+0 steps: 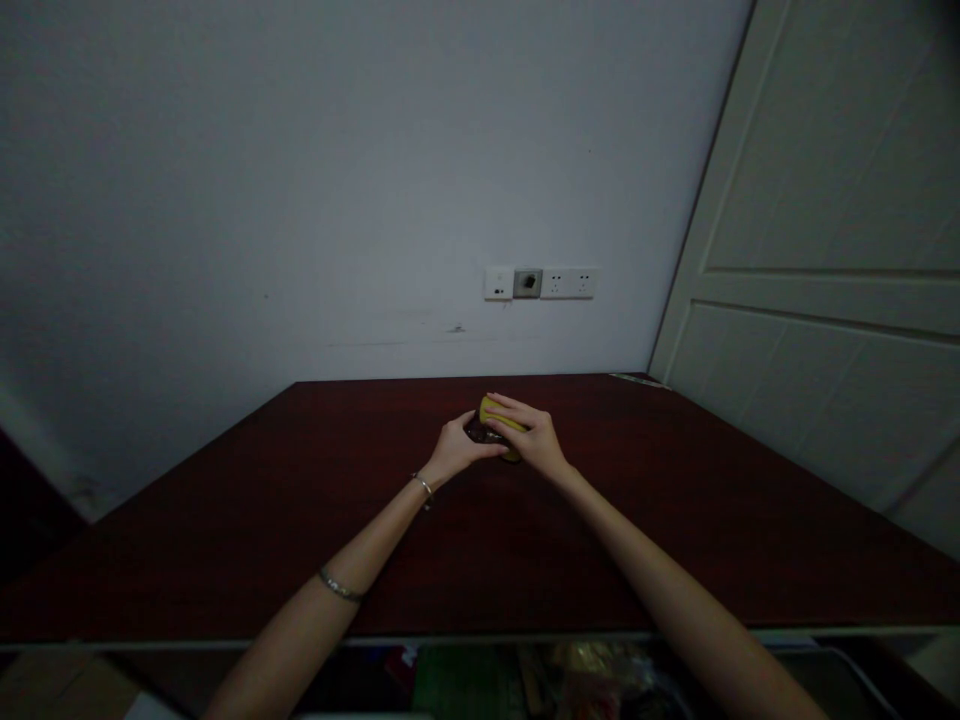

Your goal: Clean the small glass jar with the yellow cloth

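Note:
Above the middle of the dark red table (300, 520), my two hands meet around a small item. My right hand (541, 440) is closed on a yellow, rounded piece (491, 408), fingers over its top and side. Just left of it, my left hand (454, 450) curls round a dark, shiny object (477, 432), its thumb stretched along the near side toward my right hand. Fingers hide much of both, so I cannot tell whether they are one item or two, or their exact kind. A bit of yellow also shows beneath the right fingers.
A pale wall with a row of sockets (568, 283) rises behind the table. To the right stands a white panelled door (817, 240). Below the table's front edge, a shelf holds a green item (461, 685) and a clear plastic-wrapped bundle (600, 685).

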The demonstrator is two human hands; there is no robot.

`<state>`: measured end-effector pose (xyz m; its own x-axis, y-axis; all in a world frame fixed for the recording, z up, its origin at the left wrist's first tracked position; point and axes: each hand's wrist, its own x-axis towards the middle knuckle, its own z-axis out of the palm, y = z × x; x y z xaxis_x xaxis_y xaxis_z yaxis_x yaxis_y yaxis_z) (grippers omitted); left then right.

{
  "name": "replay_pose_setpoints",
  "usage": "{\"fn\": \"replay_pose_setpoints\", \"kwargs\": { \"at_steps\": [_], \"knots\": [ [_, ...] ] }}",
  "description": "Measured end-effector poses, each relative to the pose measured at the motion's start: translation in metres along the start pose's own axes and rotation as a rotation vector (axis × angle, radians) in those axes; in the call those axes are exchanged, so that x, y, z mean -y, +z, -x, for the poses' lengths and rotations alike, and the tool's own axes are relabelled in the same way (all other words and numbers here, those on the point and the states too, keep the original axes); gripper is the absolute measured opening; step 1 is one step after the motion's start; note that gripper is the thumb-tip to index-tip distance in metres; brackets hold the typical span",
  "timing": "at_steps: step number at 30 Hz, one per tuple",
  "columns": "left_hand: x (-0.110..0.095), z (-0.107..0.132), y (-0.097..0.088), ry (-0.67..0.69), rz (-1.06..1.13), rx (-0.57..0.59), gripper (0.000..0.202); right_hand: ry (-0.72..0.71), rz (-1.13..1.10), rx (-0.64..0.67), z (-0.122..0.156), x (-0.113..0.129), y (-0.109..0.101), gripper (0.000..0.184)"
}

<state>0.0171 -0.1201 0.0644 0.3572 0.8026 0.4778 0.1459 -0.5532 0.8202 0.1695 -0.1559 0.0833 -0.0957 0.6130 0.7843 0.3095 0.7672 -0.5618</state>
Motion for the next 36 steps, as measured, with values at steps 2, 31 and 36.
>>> {"fn": "replay_pose_setpoints", "kwargs": {
  "at_steps": [2, 31, 36],
  "knots": [
    [0.004, -0.001, 0.0, -0.002, 0.004, -0.013, 0.055, -0.083, 0.048, 0.07, 0.0, 0.001, -0.001, 0.023],
    [-0.007, 0.002, 0.002, -0.088, 0.207, 0.098, 0.061, 0.249, -0.19, -0.138, -0.004, -0.004, -0.001, 0.029],
    [-0.011, 0.002, -0.001, -0.228, 0.421, 0.08, 0.041, 0.224, -0.292, -0.018, -0.003, -0.004, -0.006, 0.04]
  ]
}}
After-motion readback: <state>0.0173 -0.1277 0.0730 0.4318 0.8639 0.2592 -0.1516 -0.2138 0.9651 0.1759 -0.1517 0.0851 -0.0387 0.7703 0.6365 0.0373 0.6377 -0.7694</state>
